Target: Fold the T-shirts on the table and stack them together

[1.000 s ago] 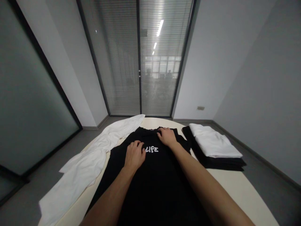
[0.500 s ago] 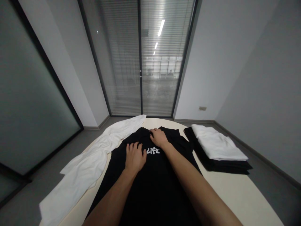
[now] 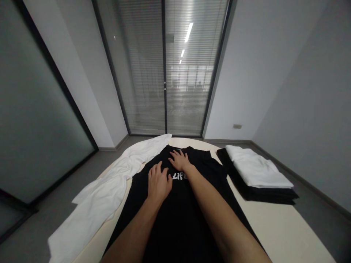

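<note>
A black T-shirt (image 3: 175,215) with white lettering on its chest is spread over the table, its neckline at the far end. My left hand (image 3: 159,182) lies on the left side of the chest, fingers apart and holding nothing. Just below the collar, my right hand (image 3: 179,160) rests on the cloth with its fingers spread, also empty. The right wrist and forearm cover part of the lettering.
A rumpled white garment (image 3: 101,197) lies along the table's left edge. On the right stands a stack of folded clothes, a white one (image 3: 257,168) on top of black ones (image 3: 268,195). The pale tabletop (image 3: 285,230) shows at the right.
My right hand has shifted slightly left and nearer, its fingers now flatter and more spread, and the collar shows more. My left hand has barely moved.
</note>
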`<state>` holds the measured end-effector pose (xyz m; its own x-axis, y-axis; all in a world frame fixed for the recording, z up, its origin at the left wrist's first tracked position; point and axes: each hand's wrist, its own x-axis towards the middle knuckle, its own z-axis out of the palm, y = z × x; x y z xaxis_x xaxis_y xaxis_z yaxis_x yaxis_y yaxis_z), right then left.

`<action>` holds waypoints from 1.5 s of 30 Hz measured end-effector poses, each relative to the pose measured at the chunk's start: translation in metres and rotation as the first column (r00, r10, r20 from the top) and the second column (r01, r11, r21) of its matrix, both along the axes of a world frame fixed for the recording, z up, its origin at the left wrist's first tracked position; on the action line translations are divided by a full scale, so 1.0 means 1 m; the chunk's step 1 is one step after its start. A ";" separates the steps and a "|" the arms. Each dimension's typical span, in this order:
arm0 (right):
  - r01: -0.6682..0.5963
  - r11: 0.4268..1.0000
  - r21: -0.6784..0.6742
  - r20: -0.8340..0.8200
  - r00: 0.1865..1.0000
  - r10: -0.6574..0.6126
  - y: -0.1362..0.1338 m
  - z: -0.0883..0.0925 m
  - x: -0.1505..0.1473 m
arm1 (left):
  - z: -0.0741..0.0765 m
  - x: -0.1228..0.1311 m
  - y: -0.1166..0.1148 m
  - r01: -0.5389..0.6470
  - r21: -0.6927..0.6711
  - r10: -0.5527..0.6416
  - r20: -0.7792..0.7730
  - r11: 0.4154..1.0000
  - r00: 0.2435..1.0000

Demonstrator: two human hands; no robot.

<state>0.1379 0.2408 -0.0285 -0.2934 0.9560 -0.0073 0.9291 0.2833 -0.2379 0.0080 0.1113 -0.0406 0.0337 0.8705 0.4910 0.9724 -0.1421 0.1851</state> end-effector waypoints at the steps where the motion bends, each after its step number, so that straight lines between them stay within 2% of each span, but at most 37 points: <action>1: -0.010 0.999 0.044 -0.001 1.000 0.010 -0.002 0.003 0.008 | -0.001 0.000 0.000 -0.022 -0.008 0.022 0.002 1.000 1.000; 3: 0.017 0.993 0.120 0.002 1.000 -0.017 -0.006 0.011 0.027 | -0.004 -0.001 0.000 -0.039 -0.025 0.040 0.004 0.999 0.999; 5: 0.103 0.977 0.186 0.014 0.994 -0.108 -0.011 0.020 0.051 | -0.006 -0.001 0.001 -0.025 -0.037 0.025 0.003 0.999 1.000; 8: 0.310 0.909 0.280 0.072 0.937 -0.342 -0.016 0.034 0.090 | -0.007 0.000 0.000 -0.006 -0.062 0.006 0.000 0.998 1.000; 9: 0.369 0.890 0.268 0.097 0.908 -0.407 -0.018 0.037 0.102 | -0.006 0.000 0.000 -0.005 -0.072 0.005 -0.001 0.997 1.000; 11: 0.437 0.887 0.150 0.154 0.876 -0.457 -0.021 0.042 0.124 | -0.006 0.000 -0.001 -0.001 -0.088 0.000 -0.006 0.996 1.000; 13: 0.439 0.898 0.009 0.191 0.881 -0.433 -0.026 0.043 0.141 | -0.005 0.000 -0.002 0.002 -0.096 -0.003 -0.011 0.995 1.000; 15: 0.416 0.908 -0.047 0.188 0.897 -0.401 -0.033 0.043 0.152 | -0.005 0.000 -0.003 0.004 -0.097 -0.006 -0.015 0.995 1.000; 19: 0.431 0.902 0.011 0.120 0.895 -0.429 -0.044 0.044 0.158 | -0.006 -0.001 -0.003 0.017 -0.103 -0.017 -0.005 0.995 1.000; 24: 0.543 0.838 0.060 0.041 0.837 -0.546 -0.046 0.056 0.162 | -0.006 -0.001 -0.004 0.025 -0.110 -0.024 0.010 0.994 1.000; 30: 0.582 0.812 0.038 0.048 0.811 -0.584 -0.055 0.072 0.171 | -0.006 -0.001 -0.005 0.016 -0.112 -0.017 -0.010 0.994 1.000; 35: 0.627 0.771 0.114 0.062 0.770 -0.635 -0.066 0.078 0.163 | -0.007 -0.002 -0.005 0.022 -0.113 -0.024 -0.011 0.993 1.000; 38: 0.624 0.765 0.159 0.062 0.767 -0.639 -0.068 0.082 0.159 | -0.007 -0.002 -0.005 0.022 -0.114 -0.023 -0.011 0.993 1.000; 45: 0.619 0.770 0.155 0.090 0.767 -0.635 -0.066 0.086 0.156 | -0.007 -0.001 -0.005 0.022 -0.125 -0.022 0.001 0.992 1.000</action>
<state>0.2941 0.1750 0.0572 0.3681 0.9227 0.1143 0.9280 -0.3570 -0.1065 0.0066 0.1064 -0.0475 0.0540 0.9241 0.3782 0.9693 -0.1395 0.2027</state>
